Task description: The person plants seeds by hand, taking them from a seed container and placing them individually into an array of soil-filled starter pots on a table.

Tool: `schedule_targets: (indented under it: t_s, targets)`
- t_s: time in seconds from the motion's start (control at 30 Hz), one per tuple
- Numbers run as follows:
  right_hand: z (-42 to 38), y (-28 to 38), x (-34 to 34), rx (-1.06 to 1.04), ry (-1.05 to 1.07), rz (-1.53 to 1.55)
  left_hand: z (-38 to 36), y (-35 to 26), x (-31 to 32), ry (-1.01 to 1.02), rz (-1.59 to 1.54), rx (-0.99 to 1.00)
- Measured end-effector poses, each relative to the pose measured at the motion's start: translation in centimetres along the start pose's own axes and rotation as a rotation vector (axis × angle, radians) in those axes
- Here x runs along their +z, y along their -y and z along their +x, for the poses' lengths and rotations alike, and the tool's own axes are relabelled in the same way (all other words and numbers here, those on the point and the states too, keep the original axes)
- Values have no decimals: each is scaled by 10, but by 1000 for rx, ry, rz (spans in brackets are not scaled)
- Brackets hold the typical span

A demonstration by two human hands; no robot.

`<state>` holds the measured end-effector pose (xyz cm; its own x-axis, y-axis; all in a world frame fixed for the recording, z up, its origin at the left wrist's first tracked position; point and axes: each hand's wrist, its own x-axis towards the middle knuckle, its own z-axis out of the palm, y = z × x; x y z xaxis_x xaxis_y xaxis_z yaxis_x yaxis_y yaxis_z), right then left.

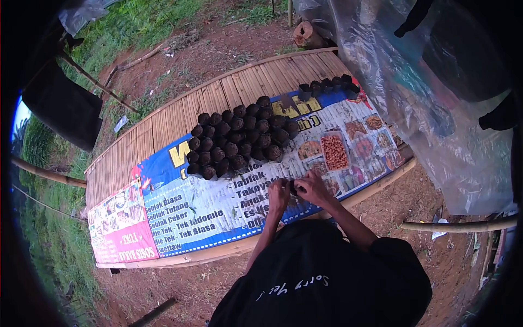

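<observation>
My left hand (279, 196) is closed around the side of a small black planting bag (293, 187) at the table's near edge. My right hand (315, 189) is bent over the same bag from the other side, its fingers pinched together at it. Most of the bag is hidden by my fingers, so what is in it cannot be made out. Just beyond my hands, many soil-filled black planting bags (234, 136) stand packed upright in a block. A clear tray of reddish-brown seeds (334, 151) lies beyond my right hand.
A printed food banner (185, 218) covers much of the slatted bamboo table (163, 128). A short row of black bags (327, 85) stands at the far right corner. Plastic sheeting (414, 120) hangs on the right, and bamboo poles (463, 225) stick out at both sides.
</observation>
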<state>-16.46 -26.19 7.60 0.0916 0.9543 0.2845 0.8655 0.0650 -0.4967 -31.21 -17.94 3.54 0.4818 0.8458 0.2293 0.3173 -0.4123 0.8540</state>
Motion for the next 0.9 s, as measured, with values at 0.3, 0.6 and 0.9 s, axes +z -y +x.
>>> schedule_targets:
  t_s: [0.3,0.6,0.9]
  targets:
    - [-2,1,-3,37,25,21,-4,-5,-4,33,-67,-93]
    - [-16,5,9,228,-98,109,-17,29,-5,216,155,-28]
    - [-16,10,15,224,-87,101,-17,35,7,281,173,49]
